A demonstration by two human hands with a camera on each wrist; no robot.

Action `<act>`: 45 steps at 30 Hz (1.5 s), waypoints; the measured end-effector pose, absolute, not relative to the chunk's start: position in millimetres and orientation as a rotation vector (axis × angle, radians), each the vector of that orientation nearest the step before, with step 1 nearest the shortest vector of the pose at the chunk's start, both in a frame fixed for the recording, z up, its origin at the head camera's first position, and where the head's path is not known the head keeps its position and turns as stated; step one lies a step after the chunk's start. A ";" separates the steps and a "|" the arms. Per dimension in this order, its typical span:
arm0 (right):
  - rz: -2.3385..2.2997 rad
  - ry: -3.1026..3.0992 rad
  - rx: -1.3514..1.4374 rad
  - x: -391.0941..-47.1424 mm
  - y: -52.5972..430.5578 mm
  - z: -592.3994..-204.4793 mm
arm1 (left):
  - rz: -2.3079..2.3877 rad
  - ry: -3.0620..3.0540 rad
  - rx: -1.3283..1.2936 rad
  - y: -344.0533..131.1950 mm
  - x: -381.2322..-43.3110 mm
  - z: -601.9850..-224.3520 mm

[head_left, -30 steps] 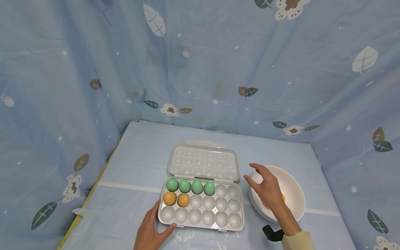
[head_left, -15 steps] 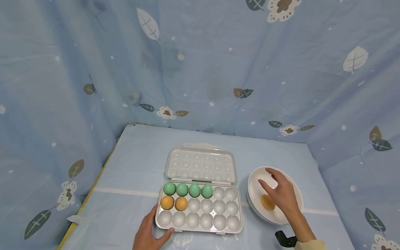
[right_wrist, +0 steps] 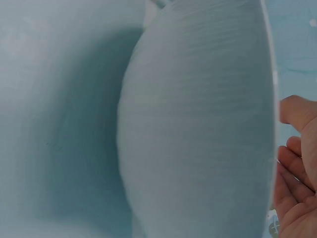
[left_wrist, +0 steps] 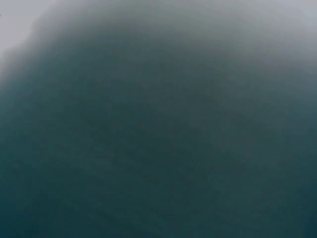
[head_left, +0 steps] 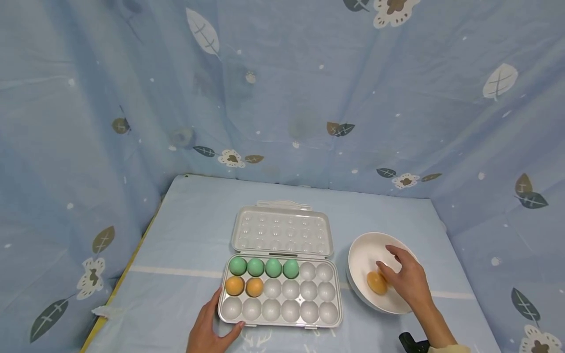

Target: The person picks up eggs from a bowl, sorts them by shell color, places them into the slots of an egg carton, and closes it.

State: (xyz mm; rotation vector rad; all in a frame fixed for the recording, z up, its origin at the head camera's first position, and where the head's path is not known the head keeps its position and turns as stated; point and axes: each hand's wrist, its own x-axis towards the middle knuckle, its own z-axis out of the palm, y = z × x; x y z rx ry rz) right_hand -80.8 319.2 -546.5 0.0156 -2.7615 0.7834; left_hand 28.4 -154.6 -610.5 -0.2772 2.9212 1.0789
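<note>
A light grey egg box (head_left: 281,323) lies with its lid folded back on the table, seen in the head view. Several green eggs (head_left: 255,267) stand in its far row, and two orange eggs (head_left: 254,287) fill the left end of the middle row. My left hand (head_left: 211,324) rests at the box's near left corner, fingers along the side, thumb at the front edge. Over the white bowl (head_left: 363,255) my right hand (head_left: 410,280) reaches in with thumb and fingers apart and nothing between them. An orange egg (head_left: 377,283) lies below the thumb; another is partly hidden behind it.
The box's lid (head_left: 282,230) lies flat behind its tray. A blue cloth covers the table (head_left: 198,215), and patterned blue curtains (head_left: 282,98) hang around it. A black strap mount (head_left: 412,343) sits at my right wrist. The left wrist view is dark and blurred.
My right hand has moved from over the bowl's left rim, rightward and down into the bowl, near the orange eggs. My left hand has stayed at the box's corner.
</note>
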 end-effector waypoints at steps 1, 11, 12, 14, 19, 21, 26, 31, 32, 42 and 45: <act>0.781 -2.782 0.001 -79.8 320.1 -547.0 | 1.083 2.927 -0.270 -154.8 28.4 -610.5; 0.719 -2.907 -0.073 -75.0 325.6 -552.9 | 1.093 2.894 -0.279 -155.7 28.4 -609.2; 0.719 -2.922 -0.085 -74.2 325.7 -553.1 | 1.091 2.894 -0.280 -155.5 28.6 -609.0; 0.719 -2.958 -0.108 -72.9 325.9 -552.5 | 1.088 2.896 -0.281 -155.2 28.9 -609.3; 0.717 -3.040 -0.136 -74.1 326.9 -553.0 | 1.094 2.911 -0.290 -155.0 29.7 -611.3; 0.710 -3.064 -0.142 -76.0 327.0 -553.9 | 1.094 2.913 -0.294 -155.1 30.0 -611.6; 0.711 -3.112 -0.190 -79.4 325.9 -557.1 | 1.090 2.924 -0.287 -154.2 29.7 -611.7; 0.699 -3.129 -0.217 -80.1 325.2 -559.3 | 1.098 2.932 -0.282 -153.4 29.8 -611.3; 0.692 -3.129 -0.217 -80.2 324.9 -559.3 | 1.102 2.933 -0.282 -153.5 29.8 -611.2; 0.700 -3.090 -0.212 -79.5 324.5 -557.1 | 1.117 2.942 -0.266 -154.2 29.1 -615.2; 0.726 -3.029 -0.179 -79.6 324.0 -553.8 | 1.115 2.931 -0.266 -154.4 29.6 -614.3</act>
